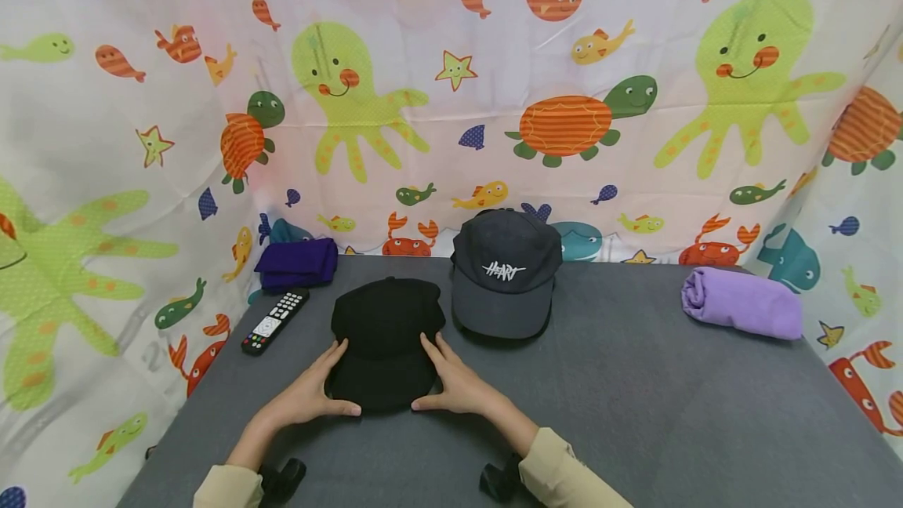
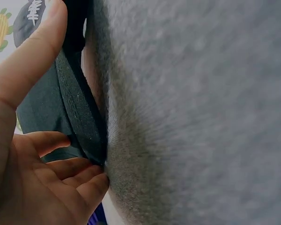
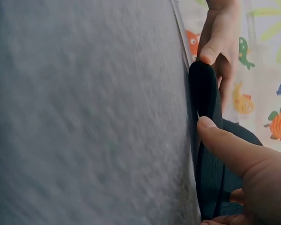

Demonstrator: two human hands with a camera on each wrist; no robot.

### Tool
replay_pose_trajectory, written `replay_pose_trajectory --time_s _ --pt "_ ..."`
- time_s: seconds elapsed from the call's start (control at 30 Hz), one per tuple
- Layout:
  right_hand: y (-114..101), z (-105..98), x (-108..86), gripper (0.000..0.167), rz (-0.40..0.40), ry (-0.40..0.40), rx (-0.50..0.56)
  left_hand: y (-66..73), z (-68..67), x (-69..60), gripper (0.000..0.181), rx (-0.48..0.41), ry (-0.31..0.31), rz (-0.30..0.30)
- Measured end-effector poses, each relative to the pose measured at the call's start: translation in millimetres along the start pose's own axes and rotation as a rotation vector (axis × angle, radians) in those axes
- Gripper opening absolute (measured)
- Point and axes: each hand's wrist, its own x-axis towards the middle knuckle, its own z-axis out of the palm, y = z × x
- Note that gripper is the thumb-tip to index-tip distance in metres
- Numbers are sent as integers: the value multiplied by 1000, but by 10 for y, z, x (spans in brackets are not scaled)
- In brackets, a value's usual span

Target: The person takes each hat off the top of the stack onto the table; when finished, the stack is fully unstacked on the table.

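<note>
A plain black cap (image 1: 386,343) lies on the grey table with its brim toward me. My left hand (image 1: 313,389) holds its left side, the thumb at the brim's front corner and the fingers bent against the side, low by the table in the left wrist view. On the other side my right hand (image 1: 458,382) holds the cap in the same way, its thumb at the brim's edge in the right wrist view. Right behind stands a dark grey cap (image 1: 504,273) with white lettering, which neither hand touches. Some fingertips are hidden in the wrist views.
A black remote control (image 1: 275,323) lies at the left, in front of a folded dark purple cloth (image 1: 296,263). At the right back is a rolled lilac cloth (image 1: 742,302). A curtain (image 1: 451,22) printed with sea animals surrounds the grey table (image 1: 635,414) at the back and sides.
</note>
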Motion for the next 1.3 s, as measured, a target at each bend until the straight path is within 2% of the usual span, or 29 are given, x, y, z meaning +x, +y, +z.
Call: replay_pose_trajectory --time_s 0.17,0.4,0.77,0.97,1.3 --pt "29 -48 56 100 -20 -12 -40 -59 -18 66 115 -13 -8 5" --pt "67 -122 145 98 0 -22 -83 -115 -43 180 114 -11 -20 2" --pt "113 -137 255 93 12 27 -140 -148 -111 293 107 -26 -36 7" --pt "131 -146 337 91 37 47 -142 -185 -133 357 103 -16 -1 17" --pt "151 -137 477 84 66 90 -155 -225 -143 450 95 -6 63 -27"
